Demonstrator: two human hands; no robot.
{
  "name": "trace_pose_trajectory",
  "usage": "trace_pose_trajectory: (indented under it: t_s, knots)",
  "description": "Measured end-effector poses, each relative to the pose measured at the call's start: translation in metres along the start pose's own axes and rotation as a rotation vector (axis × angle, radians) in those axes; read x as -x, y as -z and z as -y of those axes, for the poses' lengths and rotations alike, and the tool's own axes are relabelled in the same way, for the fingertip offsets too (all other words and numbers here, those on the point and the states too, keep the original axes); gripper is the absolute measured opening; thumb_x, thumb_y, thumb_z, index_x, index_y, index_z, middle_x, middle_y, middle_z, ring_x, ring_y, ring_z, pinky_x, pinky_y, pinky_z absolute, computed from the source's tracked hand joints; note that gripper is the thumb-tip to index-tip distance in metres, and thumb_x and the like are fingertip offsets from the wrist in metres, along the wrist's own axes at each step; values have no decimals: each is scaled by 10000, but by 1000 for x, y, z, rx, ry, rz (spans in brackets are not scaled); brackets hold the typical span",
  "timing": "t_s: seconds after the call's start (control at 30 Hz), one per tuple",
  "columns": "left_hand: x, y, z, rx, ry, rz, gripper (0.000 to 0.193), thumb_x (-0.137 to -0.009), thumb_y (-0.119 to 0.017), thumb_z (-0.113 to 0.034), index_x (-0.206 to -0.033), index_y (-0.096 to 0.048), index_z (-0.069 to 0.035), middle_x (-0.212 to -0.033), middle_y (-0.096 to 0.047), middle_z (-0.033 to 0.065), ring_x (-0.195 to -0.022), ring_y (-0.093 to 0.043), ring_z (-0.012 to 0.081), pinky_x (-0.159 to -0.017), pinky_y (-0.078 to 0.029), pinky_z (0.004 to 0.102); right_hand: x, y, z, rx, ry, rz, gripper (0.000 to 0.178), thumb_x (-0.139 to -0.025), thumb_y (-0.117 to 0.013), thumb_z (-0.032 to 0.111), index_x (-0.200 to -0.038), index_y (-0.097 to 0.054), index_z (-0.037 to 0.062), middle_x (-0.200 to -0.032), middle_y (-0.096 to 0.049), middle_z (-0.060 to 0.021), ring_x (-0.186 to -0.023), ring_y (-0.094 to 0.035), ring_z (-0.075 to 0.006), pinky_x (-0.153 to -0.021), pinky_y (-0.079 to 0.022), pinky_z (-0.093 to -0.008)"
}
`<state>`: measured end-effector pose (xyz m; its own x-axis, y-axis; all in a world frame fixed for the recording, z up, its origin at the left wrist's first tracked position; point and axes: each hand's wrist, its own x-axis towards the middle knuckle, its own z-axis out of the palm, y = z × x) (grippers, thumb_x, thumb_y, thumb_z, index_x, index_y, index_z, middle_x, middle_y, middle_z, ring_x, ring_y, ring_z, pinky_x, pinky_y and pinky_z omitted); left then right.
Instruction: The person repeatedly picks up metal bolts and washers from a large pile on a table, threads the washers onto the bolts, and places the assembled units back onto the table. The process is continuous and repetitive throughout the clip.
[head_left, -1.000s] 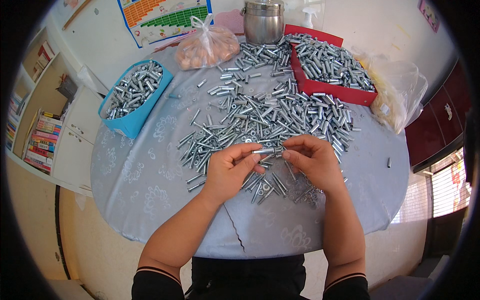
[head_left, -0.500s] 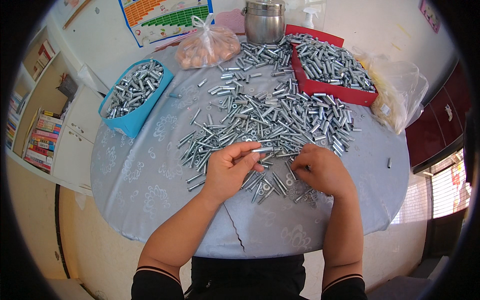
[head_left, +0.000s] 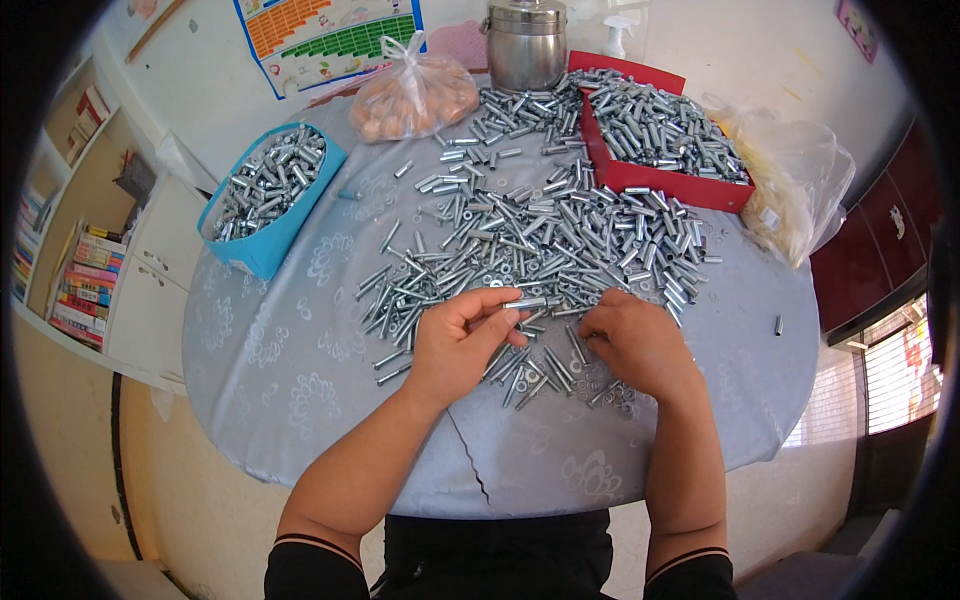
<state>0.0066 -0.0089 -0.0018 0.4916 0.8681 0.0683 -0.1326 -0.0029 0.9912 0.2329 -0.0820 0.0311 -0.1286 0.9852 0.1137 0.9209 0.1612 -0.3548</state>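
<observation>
Between the thumb and fingers of my left hand (head_left: 455,345) is a silver metal bolt (head_left: 527,303), held roughly level with its end pointing right. It looks as if a sleeve is around its shank. My right hand (head_left: 638,342) is closed and turned down at the near right side of the pile; its fingertips are hidden, so I cannot tell what they hold. Around both hands spreads a heap of loose bolts and metal sleeves (head_left: 560,235). Small washers (head_left: 615,395) lie by my right wrist, with several bolts (head_left: 520,375) between the hands.
A blue box (head_left: 262,258) full of metal sleeves stands at the left, a red box (head_left: 655,178) of them at the back right. Behind are a bag of eggs (head_left: 415,100), a steel pot (head_left: 527,50) and a plastic bag (head_left: 795,190). One loose piece (head_left: 778,325) lies far right.
My right hand has shifted slightly, its fingers drawing up a little at the edge of the pile. The left hand keeps its hold on the bolt, almost still.
</observation>
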Motion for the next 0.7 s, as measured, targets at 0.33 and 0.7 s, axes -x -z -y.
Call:
trace_pose_trajectory:
  t_s: [0.33, 0.7]
  knots:
    - [0, 0, 0, 29, -9, 8, 240, -945, -582, -15, -1175, -612, 42, -1020, -703, 147, -802, -694, 177, -731, -561, 266, -15, -10, 14, -886, -299, -274, 64, -862, -665, 34, -915, -633, 20, -832, -647, -23, -711, -593, -81, -654, -476, -234]
    - [-1, -2, 0, 51, -19, 13, 230, -945, -581, -12, -1164, -616, 48, -1029, -701, 154, -810, -694, 182, -730, -570, 271, -18, -26, 15, -1106, -206, -232, 103, -841, -692, -9, -927, -636, 1, -864, -654, -15, -766, -607, -69, -687, -492, -222]
